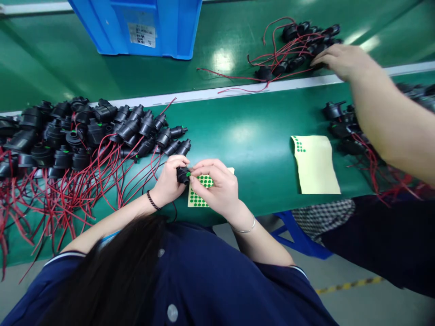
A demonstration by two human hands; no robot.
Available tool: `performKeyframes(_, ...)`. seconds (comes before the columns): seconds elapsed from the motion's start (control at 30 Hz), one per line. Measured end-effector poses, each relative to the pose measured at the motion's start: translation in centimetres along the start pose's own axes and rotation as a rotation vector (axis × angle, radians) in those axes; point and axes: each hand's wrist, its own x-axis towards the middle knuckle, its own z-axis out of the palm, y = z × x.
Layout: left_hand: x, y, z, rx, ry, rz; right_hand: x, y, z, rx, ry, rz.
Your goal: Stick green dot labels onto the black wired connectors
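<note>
The green counter (251,131) filled most of the view, with a blue bin (149,25) at twelve o'clock and a large heap of black parts with red wires (78,140) spread at nine o'clock. At three o'clock a co-worker's arm (384,108) reached across to another bundle of wired parts (299,45) near one o'clock, and a nearly used-up yellow sheet (316,165) lay just below that arm. At the centre, the left hand (168,183) had its fingers closed around one black part (183,174), held just above the near edge of the counter. The right hand (217,185) pinched its fingertips against that part, where a green dot (188,174) showed; whether they gripped the dot or only pressed it could not be told. Under the right hand lay a sheet of green dot stickers (199,192), partly covered. The sticker looked liable to land crooked or fold on itself if the part turned in the grip, and the trailing red wire might snag the heap beside it and drag neighbours toward the edge.
</note>
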Motion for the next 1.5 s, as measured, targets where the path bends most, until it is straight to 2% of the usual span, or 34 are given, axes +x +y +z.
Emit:
performKeyframes(0.3, -0.1, -0.1, -0.1, 0.035, -0.039, 0.048, 0.0, -0.1, -0.1, -0.088, 0.001, -0.061)
performKeyframes(0.5, -0.1, -0.2, -0.3, 0.051, -0.058, 0.095, 0.0, 0.2, -0.6, -0.107, -0.047, -0.167)
performKeyframes(0.77, -0.3, -0.4, -0.3, 0.114, -0.093, 0.075, 0.0, 0.4, -1.0, -0.114, -0.115, -0.216)
performKeyframes(0.97, -0.2, -0.3, -0.3, 0.083, -0.079, 0.097, 0.0, 0.6, -1.0, -0.009, -0.061, -0.078)
performKeyframes(1.03, -0.1, -0.2, -0.3, 0.081, -0.083, 0.106, 0.0, 0.7, -0.9, -0.005, -0.054, -0.079)
performKeyframes(1.37, -0.3, -0.3, -0.1, 0.163, -0.086, 0.105, 0.2, 0.0, -1.1, -0.255, -0.073, -0.306)
performKeyframes(1.43, -0.3, -0.1, -0.1, 0.144, -0.072, 0.093, 0.3, 0.0, -1.2, -0.234, -0.090, -0.297)
performKeyframes(1.5, -0.2, 0.0, -0.1, 0.116, -0.060, 0.083, 0.3, 0.1, -1.4, -0.145, -0.097, -0.221)
